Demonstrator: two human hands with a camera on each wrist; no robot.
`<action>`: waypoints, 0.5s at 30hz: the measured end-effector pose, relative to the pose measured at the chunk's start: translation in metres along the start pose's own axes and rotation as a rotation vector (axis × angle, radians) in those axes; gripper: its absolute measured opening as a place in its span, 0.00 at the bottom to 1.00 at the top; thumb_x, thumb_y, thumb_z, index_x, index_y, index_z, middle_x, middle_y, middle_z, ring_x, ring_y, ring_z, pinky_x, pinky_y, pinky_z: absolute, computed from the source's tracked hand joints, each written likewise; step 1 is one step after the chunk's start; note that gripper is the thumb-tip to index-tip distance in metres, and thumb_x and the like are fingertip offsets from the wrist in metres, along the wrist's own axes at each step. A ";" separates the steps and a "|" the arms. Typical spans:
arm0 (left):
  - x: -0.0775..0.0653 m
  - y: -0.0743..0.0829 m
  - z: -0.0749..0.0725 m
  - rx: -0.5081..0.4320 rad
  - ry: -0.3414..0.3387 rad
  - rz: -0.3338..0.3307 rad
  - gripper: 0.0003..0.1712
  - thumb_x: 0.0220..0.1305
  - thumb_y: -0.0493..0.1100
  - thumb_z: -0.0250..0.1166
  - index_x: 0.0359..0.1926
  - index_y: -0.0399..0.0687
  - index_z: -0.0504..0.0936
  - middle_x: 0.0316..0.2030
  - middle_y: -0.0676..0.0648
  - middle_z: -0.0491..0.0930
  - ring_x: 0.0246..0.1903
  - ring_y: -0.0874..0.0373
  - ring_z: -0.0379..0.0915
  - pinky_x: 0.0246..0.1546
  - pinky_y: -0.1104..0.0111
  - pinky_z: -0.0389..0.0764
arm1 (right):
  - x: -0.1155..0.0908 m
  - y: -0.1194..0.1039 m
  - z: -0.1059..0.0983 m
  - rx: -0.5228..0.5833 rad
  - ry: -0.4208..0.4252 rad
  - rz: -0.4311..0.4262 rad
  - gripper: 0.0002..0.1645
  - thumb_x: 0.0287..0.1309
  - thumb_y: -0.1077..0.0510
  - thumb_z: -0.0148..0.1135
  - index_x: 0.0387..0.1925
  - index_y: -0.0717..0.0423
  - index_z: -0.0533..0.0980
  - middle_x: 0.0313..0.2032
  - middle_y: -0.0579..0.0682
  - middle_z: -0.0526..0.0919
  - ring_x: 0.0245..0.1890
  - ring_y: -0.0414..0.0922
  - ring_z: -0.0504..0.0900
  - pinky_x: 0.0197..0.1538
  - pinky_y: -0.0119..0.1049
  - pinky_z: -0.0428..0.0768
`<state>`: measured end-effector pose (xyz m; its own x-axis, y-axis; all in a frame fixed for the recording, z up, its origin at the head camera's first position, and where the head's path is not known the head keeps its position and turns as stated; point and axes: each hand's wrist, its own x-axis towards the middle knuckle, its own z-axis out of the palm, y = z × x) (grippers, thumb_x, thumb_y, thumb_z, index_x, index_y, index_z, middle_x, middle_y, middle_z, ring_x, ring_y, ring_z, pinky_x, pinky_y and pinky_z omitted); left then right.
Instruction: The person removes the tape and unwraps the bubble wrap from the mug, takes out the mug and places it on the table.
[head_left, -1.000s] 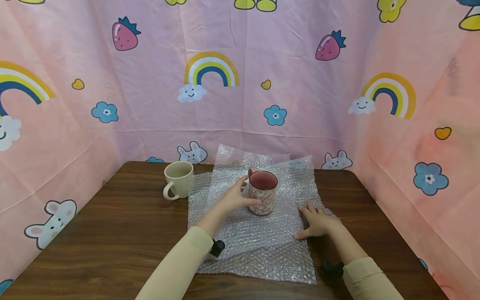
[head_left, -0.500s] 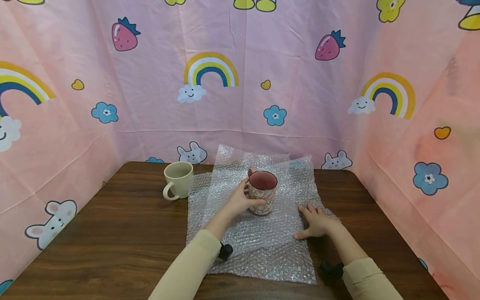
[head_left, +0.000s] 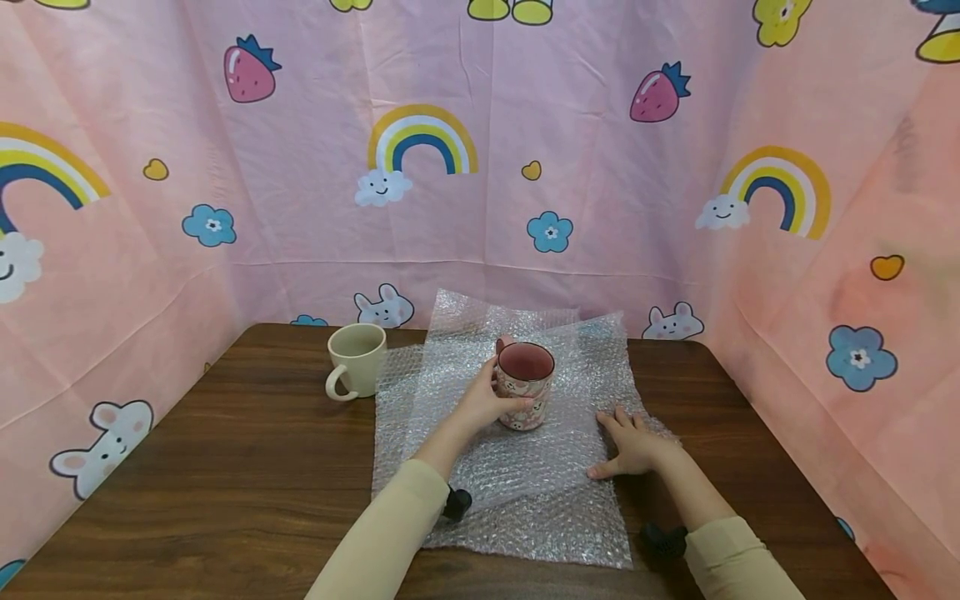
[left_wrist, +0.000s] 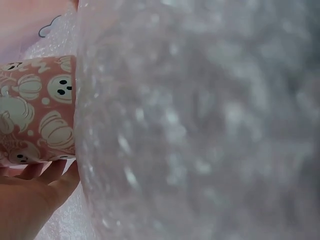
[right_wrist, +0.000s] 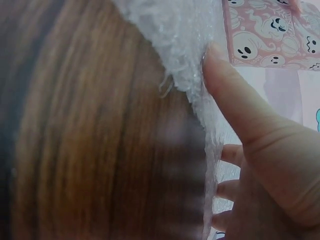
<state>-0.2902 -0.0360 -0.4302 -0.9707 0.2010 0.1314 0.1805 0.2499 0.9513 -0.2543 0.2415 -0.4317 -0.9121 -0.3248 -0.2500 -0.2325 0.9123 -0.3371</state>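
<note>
A pink mug [head_left: 527,387] with raised ghost and pumpkin patterns stands upright on overlapping sheets of bubble wrap [head_left: 525,531]. Its handle points to the back left. My left hand [head_left: 480,405] holds the mug from the left, thumb across the front and fingers on the side by the handle; the left wrist view shows the fingers against the patterned wall [left_wrist: 37,110]. On the right edge of the bubble wrap, my right hand [head_left: 636,445] rests with fingers spread. The right wrist view has its thumb [right_wrist: 235,92] lying along that edge.
A cream mug [head_left: 358,360] stands at the back left, right beside the bubble wrap, its handle toward the front left. The dark wooden table [head_left: 225,467] ends at a patterned pink cloth [head_left: 480,217] behind and at both sides.
My left hand has shifted slightly right and closed in on the pink mug, its thumb now farther across the front. The mug and my right hand have stayed in place.
</note>
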 end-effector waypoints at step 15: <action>0.006 -0.004 0.007 0.019 0.043 0.093 0.56 0.43 0.42 0.80 0.70 0.48 0.57 0.61 0.45 0.69 0.60 0.48 0.65 0.59 0.52 0.65 | 0.000 -0.001 0.000 -0.006 0.000 0.014 0.67 0.40 0.30 0.71 0.72 0.61 0.52 0.69 0.74 0.42 0.66 0.76 0.39 0.47 0.82 0.48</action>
<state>-0.2956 -0.0294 -0.4349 -0.9553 0.1839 0.2314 0.2731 0.2499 0.9290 -0.2539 0.2408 -0.4311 -0.9153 -0.3119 -0.2549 -0.2216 0.9183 -0.3280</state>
